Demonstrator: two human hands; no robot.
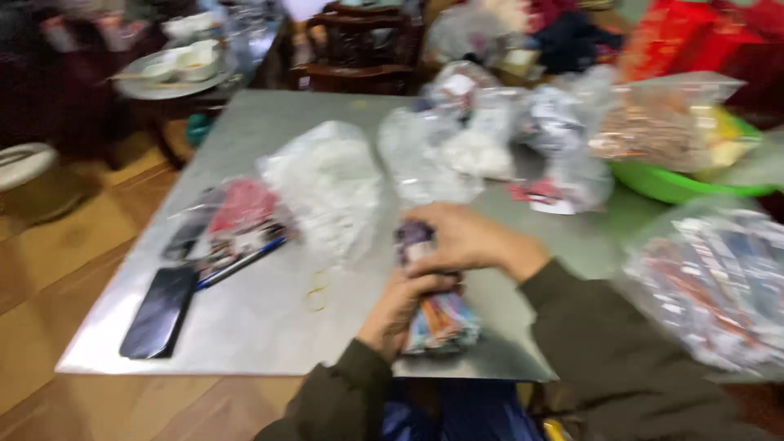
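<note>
Left hand (400,310) grips the lower half of one bundle of colourful packets (437,314); right hand (465,241) is closed over its top. Left of the hands lie one black phone (159,310), one blue pen (241,263) and two rubber bands (317,292); right of them, one clear bag of packets (719,278)

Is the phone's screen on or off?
Off, it seems. The phone lies flat on the grey table, its screen dark all over, though the picture is blurry.
</note>
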